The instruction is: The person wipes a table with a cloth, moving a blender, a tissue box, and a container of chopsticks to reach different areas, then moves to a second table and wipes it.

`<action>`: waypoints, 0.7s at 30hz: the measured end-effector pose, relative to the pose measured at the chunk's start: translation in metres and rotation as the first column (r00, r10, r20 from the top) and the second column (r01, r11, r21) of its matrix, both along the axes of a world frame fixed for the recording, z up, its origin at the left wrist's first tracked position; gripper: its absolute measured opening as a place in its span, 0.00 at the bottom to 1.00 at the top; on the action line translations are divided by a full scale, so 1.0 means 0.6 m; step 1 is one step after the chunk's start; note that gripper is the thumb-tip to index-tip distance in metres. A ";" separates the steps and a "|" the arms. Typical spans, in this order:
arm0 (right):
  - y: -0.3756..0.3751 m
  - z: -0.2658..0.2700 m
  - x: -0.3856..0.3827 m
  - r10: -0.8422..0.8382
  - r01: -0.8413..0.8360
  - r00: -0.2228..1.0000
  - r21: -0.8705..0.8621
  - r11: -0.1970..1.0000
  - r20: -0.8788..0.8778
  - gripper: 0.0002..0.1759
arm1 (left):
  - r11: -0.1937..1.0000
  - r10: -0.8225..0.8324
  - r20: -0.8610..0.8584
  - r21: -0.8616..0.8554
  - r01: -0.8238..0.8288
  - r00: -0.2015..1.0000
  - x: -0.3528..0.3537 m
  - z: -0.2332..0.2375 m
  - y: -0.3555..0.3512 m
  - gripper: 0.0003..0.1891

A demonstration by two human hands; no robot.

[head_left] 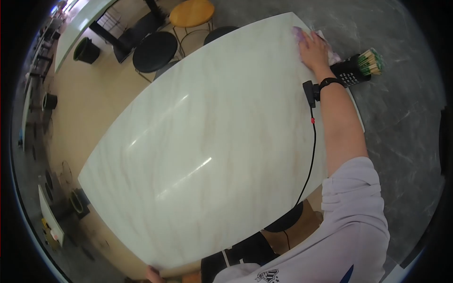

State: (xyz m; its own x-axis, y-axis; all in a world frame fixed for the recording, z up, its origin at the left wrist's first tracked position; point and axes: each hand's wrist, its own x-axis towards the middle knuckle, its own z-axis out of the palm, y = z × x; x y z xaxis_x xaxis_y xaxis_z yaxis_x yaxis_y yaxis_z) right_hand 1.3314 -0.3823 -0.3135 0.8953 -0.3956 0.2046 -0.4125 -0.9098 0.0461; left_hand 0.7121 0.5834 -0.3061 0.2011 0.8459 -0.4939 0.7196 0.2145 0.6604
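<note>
My right hand (314, 53) lies palm down at the far right corner of the white marbled table (212, 113), pressing a purple-and-white cloth (298, 34) against the surface. Parts of the cloth show around my fingers; the rest is hidden beneath them. On that wrist is a black band with a small black device (309, 93), and a black cable (313, 155) runs from it down over the table's near edge. Only a bit of my left hand (154, 273) shows, at the table's near left corner; most of its fingers are out of view.
Just beyond my right hand, a black holder (350, 70) of wrapped chopsticks (370, 62) lies against the grey wall surface (406, 141). Black stools (155, 51) and a wooden-topped stool (191, 13) line the far side. Dark bins (87, 50) stand on the beige floor.
</note>
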 end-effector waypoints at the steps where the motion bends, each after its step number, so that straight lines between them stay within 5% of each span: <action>1: -0.009 -0.004 -0.002 0.019 -0.018 1.000 0.006 1.000 -0.018 0.33 | 1.000 0.014 0.010 -0.018 -0.014 1.000 0.010 0.020 -0.023 0.16; 4: 0.009 -0.006 0.014 -0.067 0.068 0.993 -0.001 0.998 -0.093 0.35 | 0.986 0.136 -0.003 -0.100 -0.135 0.991 -0.011 0.037 -0.021 0.16; 6: 0.081 0.006 0.002 -0.144 0.154 0.983 0.082 0.985 -0.115 0.35 | 1.000 0.004 -0.030 0.027 -0.003 1.000 0.034 0.073 -0.074 0.14; 10: 0.264 0.001 -0.058 -0.027 0.036 0.993 0.079 0.996 -0.119 0.35 | 0.998 -0.040 0.092 -0.040 0.044 0.995 -0.005 0.042 -0.046 0.15; 13: 0.449 0.014 -0.121 0.036 -0.031 0.994 0.043 0.999 -0.102 0.35 | 0.999 -0.001 -0.010 0.032 0.001 1.000 0.048 0.084 -0.086 0.17; 15: 0.580 0.022 -0.163 0.074 -0.072 0.993 0.032 0.997 -0.090 0.35 | 0.976 -0.187 0.044 -0.108 0.191 0.981 0.030 0.078 -0.055 0.19; 21: 0.953 0.032 -0.283 0.365 -0.360 0.930 0.091 0.928 -0.036 0.35 | 0.849 -0.518 0.000 -0.118 0.515 0.855 0.038 0.101 -0.068 0.14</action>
